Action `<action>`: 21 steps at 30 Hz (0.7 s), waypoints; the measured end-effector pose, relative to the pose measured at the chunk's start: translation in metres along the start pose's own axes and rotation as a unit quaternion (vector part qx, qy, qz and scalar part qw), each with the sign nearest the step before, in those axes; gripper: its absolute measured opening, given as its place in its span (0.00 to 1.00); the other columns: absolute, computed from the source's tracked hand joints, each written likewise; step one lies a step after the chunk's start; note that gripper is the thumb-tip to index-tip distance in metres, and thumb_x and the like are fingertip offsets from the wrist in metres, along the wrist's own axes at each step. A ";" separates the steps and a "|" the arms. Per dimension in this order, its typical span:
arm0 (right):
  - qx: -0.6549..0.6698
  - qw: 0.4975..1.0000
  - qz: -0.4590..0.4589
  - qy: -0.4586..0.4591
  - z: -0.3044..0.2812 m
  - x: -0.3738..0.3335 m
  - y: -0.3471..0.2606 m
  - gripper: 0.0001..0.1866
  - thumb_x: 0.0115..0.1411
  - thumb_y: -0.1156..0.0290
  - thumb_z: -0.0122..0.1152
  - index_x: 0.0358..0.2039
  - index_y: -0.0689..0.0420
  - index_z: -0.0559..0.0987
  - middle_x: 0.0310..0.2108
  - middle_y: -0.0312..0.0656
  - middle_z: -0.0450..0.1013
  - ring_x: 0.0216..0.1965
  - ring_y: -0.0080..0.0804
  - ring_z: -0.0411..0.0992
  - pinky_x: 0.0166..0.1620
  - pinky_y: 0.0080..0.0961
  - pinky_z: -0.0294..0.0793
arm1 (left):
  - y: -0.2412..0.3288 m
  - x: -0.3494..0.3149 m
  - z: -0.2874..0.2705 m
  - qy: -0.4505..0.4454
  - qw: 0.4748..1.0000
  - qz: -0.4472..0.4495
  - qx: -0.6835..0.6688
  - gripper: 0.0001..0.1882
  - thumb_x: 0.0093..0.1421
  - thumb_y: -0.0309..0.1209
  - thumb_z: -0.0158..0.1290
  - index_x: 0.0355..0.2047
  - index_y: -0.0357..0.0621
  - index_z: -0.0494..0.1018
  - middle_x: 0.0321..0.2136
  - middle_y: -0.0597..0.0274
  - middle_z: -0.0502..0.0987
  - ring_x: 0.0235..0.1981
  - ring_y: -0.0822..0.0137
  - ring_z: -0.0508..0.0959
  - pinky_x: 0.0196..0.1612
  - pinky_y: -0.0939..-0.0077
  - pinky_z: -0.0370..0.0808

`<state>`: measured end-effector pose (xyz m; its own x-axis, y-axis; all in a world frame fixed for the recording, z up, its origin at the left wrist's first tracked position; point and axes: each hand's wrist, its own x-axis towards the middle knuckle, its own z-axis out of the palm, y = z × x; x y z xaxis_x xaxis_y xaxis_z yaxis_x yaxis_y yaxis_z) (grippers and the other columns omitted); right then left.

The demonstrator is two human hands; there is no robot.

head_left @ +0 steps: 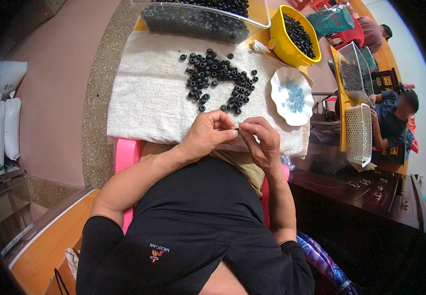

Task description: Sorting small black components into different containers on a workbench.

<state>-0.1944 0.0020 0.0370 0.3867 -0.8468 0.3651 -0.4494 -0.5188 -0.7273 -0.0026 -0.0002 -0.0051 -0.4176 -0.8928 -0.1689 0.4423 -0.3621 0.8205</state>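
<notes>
Above the near edge of a white towel (144,91), my left hand (209,132) and my right hand (261,140) meet fingertip to fingertip. Both are closed in a pinch. A tiny dark spot shows between the fingertips, too small and covered to name. Just beyond the hands lies a loose scatter of small round black bead-like pieces (201,73) with holes in them. To their right, a white wavy-rimmed dish (277,105) holds many tiny blue bits (294,96).
A clear plastic bin (259,12) of black pieces stands at the towel's far edge, beside a yellow basin (286,46) of similar pieces. White sacks (12,128) are at far left. On the right, a person (392,118) sits by a white perforated basket (358,135).
</notes>
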 end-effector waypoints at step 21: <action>-0.121 0.985 -0.107 0.065 0.014 -0.007 0.002 0.31 0.44 0.83 0.71 0.51 0.63 0.73 0.33 0.48 0.77 0.33 0.41 0.78 0.35 0.31 0.77 | 0.000 0.001 0.000 -0.008 1.000 0.019 -0.003 0.08 0.60 0.24 0.60 0.38 0.37 0.74 0.33 0.63 0.79 0.35 0.75 0.79 0.40 0.83 0.77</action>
<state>-0.1867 0.0078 0.0247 0.3933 -0.7151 0.5779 -0.5542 -0.6860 -0.4716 -0.0035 -0.0010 -0.0053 -0.4124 -0.9018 -0.1291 0.4631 -0.3296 0.8227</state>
